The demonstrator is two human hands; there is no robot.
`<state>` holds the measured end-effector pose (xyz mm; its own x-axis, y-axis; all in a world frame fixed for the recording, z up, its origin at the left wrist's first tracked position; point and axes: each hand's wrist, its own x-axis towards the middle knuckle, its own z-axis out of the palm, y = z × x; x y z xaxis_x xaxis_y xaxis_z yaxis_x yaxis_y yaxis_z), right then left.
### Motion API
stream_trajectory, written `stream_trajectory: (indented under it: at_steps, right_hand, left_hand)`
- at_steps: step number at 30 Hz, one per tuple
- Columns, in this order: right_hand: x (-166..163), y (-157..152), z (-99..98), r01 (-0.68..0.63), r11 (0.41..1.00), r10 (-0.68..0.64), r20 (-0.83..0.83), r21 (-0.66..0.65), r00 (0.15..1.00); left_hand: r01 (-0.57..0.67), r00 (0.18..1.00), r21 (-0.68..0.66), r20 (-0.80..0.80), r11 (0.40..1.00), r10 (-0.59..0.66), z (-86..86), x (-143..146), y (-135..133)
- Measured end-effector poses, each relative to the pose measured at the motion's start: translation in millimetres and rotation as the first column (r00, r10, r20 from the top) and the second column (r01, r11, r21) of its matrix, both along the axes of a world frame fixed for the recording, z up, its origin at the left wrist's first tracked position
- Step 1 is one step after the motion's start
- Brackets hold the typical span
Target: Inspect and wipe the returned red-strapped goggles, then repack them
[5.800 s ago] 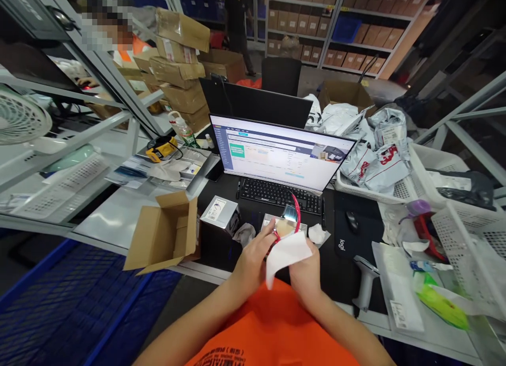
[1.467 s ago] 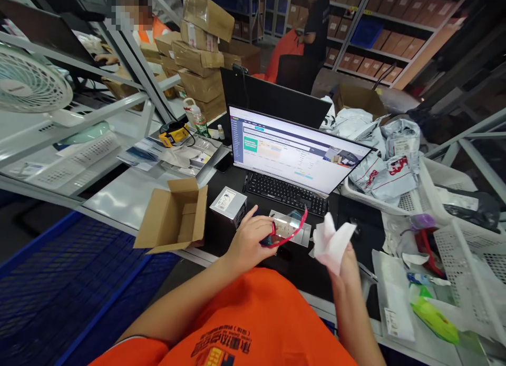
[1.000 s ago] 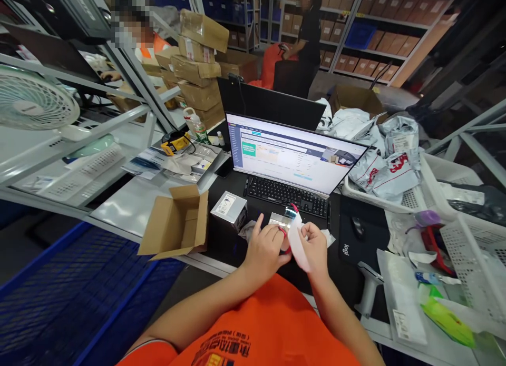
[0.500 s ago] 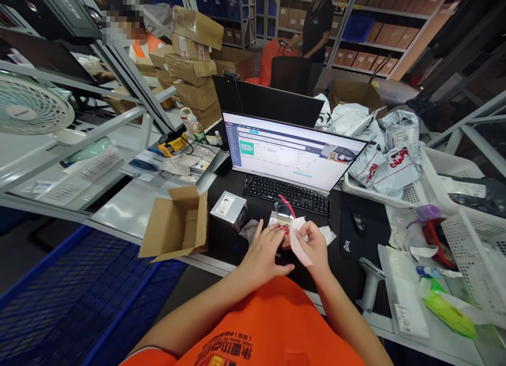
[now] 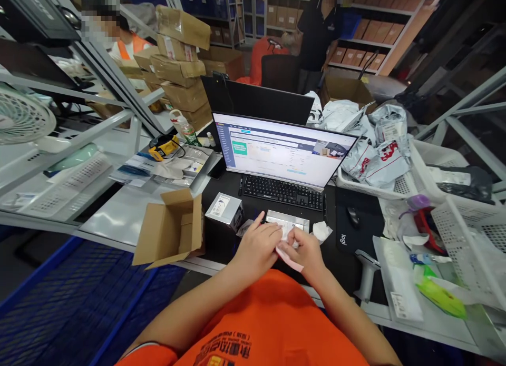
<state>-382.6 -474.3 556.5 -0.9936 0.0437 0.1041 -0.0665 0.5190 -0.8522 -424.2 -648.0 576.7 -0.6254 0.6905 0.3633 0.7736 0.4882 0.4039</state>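
My left hand (image 5: 256, 246) is bent over a piece of white paper (image 5: 284, 228), its fingertips on the paper and its thumb mostly hidden. Close beside it, my right hand (image 5: 306, 249) pinches the same paper, and a pinkish-white strip (image 5: 291, 261) hangs out below the fingers. What lies under the paper is hidden. Just beyond my fingers is a flat silver box (image 5: 298, 220). A grey-and-black carton with a white label (image 5: 224, 209) stands left of my left hand, and crumpled white paper (image 5: 321, 230) lies right of my right hand.
An opened cardboard box (image 5: 168, 226) stands at the left. Behind my hands are a keyboard (image 5: 282, 192) and a monitor (image 5: 272, 150). At the right lie a mouse (image 5: 353, 216), a barcode scanner (image 5: 367, 274) and white baskets (image 5: 466, 239). Two people are in the background.
The red strap-like piece that stuck up between my hands is no longer visible. My right hand has lowered the paper and come closer to my left hand. The silver box shows more.
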Motion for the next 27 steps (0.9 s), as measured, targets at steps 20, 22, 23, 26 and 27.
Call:
stream_trajectory:
  at_steps: [20, 22, 23, 26, 27]
  right_hand:
    - [-11, 25, 21.2, -0.365, 0.908, 0.406, 0.220, -0.205, 0.887]
    - [-11, 38, 17.9, -0.402, 0.847, 0.489, 0.212, -0.347, 0.846]
    - [-11, 46, 16.3, -0.402, 0.822, 0.511, 0.212, -0.402, 0.833]
    - [-8, 68, 13.5, -0.354, 0.807, 0.494, 0.213, -0.473, 0.843]
    - [-7, 72, 13.0, -0.326, 0.815, 0.467, 0.209, -0.480, 0.859]
  left_hand:
    - [0.061, 0.998, 0.159, 0.022, 0.985, -0.065, -6.2, -9, -7]
    - [0.008, 0.994, 0.212, 0.104, 0.977, -0.031, -6.3, -11, -12]
    - [-0.019, 0.989, 0.233, 0.148, 0.972, -0.016, -5.9, -12, -15]
    - [-0.091, 0.955, 0.274, 0.295, 0.957, 0.006, -3.2, -15, -19]
    - [-0.103, 0.942, 0.278, 0.334, 0.955, 0.004, -1.8, -16, -20]
